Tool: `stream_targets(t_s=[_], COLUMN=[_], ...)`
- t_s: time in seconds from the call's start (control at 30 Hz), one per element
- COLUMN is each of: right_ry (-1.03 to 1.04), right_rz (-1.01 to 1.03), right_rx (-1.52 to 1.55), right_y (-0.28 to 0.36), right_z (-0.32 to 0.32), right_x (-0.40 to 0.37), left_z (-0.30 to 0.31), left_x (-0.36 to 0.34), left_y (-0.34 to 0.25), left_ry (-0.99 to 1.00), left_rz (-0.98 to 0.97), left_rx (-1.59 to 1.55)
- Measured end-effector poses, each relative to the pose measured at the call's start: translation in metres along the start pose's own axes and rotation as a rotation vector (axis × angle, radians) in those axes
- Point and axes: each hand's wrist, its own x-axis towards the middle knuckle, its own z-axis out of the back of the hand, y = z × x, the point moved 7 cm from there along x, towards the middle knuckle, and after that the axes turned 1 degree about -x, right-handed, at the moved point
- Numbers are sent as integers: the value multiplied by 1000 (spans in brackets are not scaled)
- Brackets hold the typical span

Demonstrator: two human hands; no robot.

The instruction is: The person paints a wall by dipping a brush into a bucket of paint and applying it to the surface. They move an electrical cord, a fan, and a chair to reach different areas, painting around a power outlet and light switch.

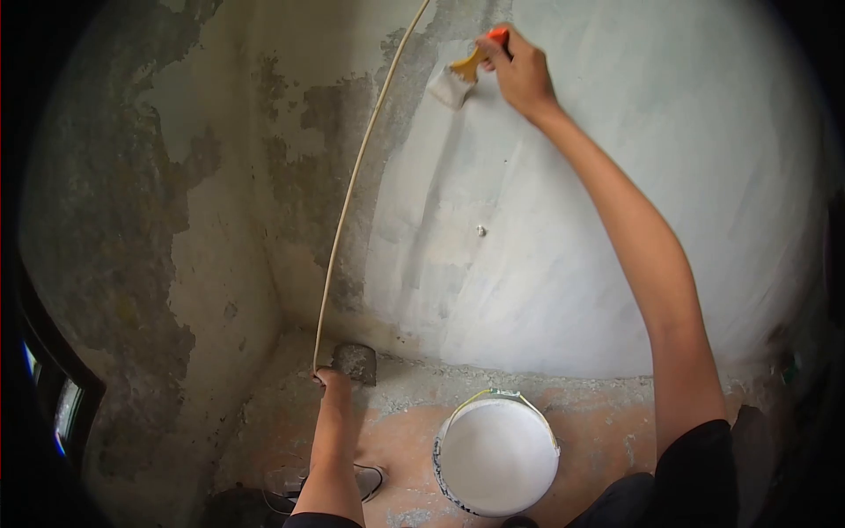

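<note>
High on the wall, my right hand (526,81) is closed around the handle of a paintbrush (452,86). The brush has a yellow handle with an orange end, and its white-coated bristles lie against the wall (598,202). A pale cable (354,176) runs down in a curve from the top of the view to my left hand (331,378), low on the left. The fingers there are closed on the cable, though partly hidden by the back of the hand. Between my arms stands a bucket (499,453) of white paint with its wire handle raised.
Fresh white paint covers much of the right wall, beside bare grey patches. A dark grey block (355,363) sits at the wall's foot near my left hand. Peeling plaster marks the left wall (132,220). A small fitting (481,231) sticks out of the painted wall.
</note>
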Motion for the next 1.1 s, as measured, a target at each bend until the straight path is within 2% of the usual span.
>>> stream_targets(t_s=[0.07, 0.1, 0.13, 0.2, 0.23, 0.3, 0.4, 0.5, 0.57, 0.67, 0.73, 0.77, 0.8, 0.87, 0.9, 0.97, 1.03, 1.07, 1.1], right_ry=[-85, -50, -180, -143, -147, -101, -94, 81, 173, 271, 280, 326, 317, 393, 317, 209, -9, -125, -123], right_rz=[170, 132, 441, 358, 363, 436, 706, 667, 660, 610, 510, 319, 321, 31, 99, 63, 185, 328, 286], right_rx=[-233, 57, -204, -477, -475, -449, -556, -508, -431, -335, -229, -168, -168, -45, -31, -129, -191, -370, -228], right_y=[6, 17, 42, 43, 43, 42, 33, 35, 44, 60, 69, 61, 61, 34, 35, 14, 19, 24, 27], right_z=[38, 48, 62, 75, 75, 69, 42, 19, 5, -4, -1, 5, 7, 6, 11, 21, 45, 53, 57], right_x=[49, 70, 81, 98, 99, 91, 44, -10, -40, -60, -52, -40, -32, -5, 7, 38, 72, 85, 100], left_z=[-4, -8, -11, -14, -16, -23, -27, -22, -18, -21, -21, -22, -23, -32, -33, -33, -30, -30, -31], left_x=[-6, -3, 1, 7, 9, 18, 28, 14, 15, 25, 22, 22, 26, 36, 39, 44, 40, 35, 31], left_y=[9, 10, 11, 8, 7, 5, -2, -8, -9, -12, -11, -10, -9, -11, -13, -22, -23, -21, -18], left_ry=[39, 31, 19, 4, 31, 57, 99, 79, 23, -59, -40, -16, -21, 46, 44, 25, 51, 80, 86], left_rz=[18, 18, 18, 21, 24, 30, 54, -56, -99, -69, -64, -63, -56, -26, -30, -122, -113, -103, -99], left_rx=[91, 91, 68, 39, 80, 124, 2, 189, -84, -55, -84, -109, -109, -111, -109, -25, -46, -71, -72])
